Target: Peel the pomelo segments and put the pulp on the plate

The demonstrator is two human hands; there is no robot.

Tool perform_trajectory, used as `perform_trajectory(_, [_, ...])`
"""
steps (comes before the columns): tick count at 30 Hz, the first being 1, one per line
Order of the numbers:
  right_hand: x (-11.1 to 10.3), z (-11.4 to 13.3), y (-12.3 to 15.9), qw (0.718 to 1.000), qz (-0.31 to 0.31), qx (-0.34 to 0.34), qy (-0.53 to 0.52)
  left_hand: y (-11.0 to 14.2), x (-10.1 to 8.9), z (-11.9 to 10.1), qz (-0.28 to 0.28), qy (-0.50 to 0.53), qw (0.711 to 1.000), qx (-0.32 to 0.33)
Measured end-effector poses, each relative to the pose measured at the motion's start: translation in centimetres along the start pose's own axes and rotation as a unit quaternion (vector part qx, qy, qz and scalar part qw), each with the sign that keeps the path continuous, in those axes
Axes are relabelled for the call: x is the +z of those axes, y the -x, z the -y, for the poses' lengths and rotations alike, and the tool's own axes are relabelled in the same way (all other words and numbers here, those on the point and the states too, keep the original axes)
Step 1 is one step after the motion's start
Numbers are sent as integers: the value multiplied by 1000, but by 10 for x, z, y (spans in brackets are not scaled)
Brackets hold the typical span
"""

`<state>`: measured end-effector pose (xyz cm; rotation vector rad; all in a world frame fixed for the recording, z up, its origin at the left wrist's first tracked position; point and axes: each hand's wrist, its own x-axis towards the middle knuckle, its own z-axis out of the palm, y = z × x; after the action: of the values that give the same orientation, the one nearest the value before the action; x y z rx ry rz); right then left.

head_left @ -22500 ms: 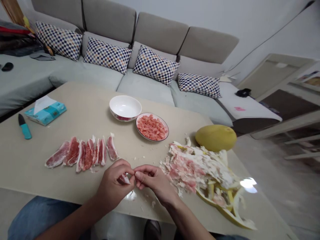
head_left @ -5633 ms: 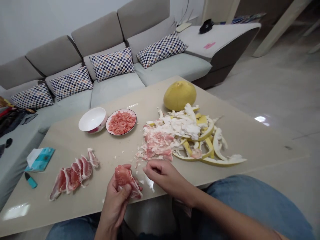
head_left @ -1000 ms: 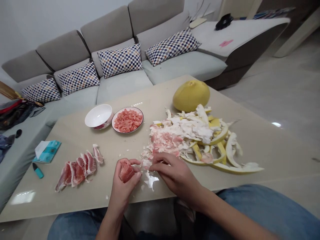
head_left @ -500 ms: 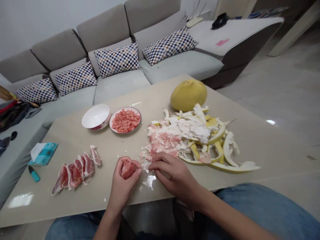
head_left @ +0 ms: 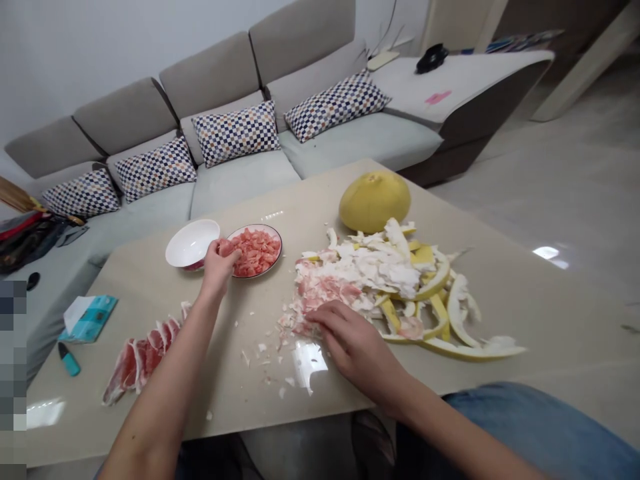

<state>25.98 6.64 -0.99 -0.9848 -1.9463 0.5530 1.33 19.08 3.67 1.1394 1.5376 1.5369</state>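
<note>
My left hand point(head_left: 219, 267) reaches over the left edge of a plate point(head_left: 280, 250) heaped with peeled pink pomelo flesh point(head_left: 257, 250). Its fingers are closed round a piece of pomelo flesh point(head_left: 228, 247), mostly hidden by them. At the near side of a heap of pith and membrane scraps point(head_left: 330, 287), my right hand point(head_left: 353, 340) has its fingers drawn together; whatever may be between the fingertips is hidden. Unpeeled pomelo segments point(head_left: 145, 350) lie in a row at the left, partly behind my left forearm.
A white bowl point(head_left: 187, 241) stands left of the plate. Beyond the scraps sits a whole yellow pomelo point(head_left: 375, 202), with thick rind strips point(head_left: 465, 350) at right. A tissue pack point(head_left: 93, 319) and a teal-capped object point(head_left: 70, 361) lie at left. A sofa point(head_left: 235, 190) borders the table's far side.
From near the table's front edge, my left hand has moved forward and left to the plate with the pomelo flesh. My right hand stays by the scraps. The view has tilted slightly.
</note>
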Motion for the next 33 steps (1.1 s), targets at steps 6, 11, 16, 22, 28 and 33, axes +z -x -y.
perform_trajectory(6, [-6, -7, -1, 999, -8, -1, 45, 3, -21, 1, 29, 80, 995, -55])
perform_trajectory(11, [-11, -17, -5, 992, -32, -25, 120, 59, -31, -4, 139, 127, 966, -176])
perform_trajectory(16, [-13, -25, -7, 979, -40, -1, 200, 128, -36, -3, 250, 196, 904, -287])
perform_trajectory(22, [-12, -7, -6, 997, -14, 69, 34, 167, -43, -2, 328, 164, 895, -255])
perform_trajectory(28, [-11, 17, -4, 992, 27, 12, -120, 180, -44, -1, 330, 119, 907, -231])
perform_trajectory(33, [-11, 33, -1, 984, 22, -30, -174, 187, -37, -7, 336, 102, 909, -222])
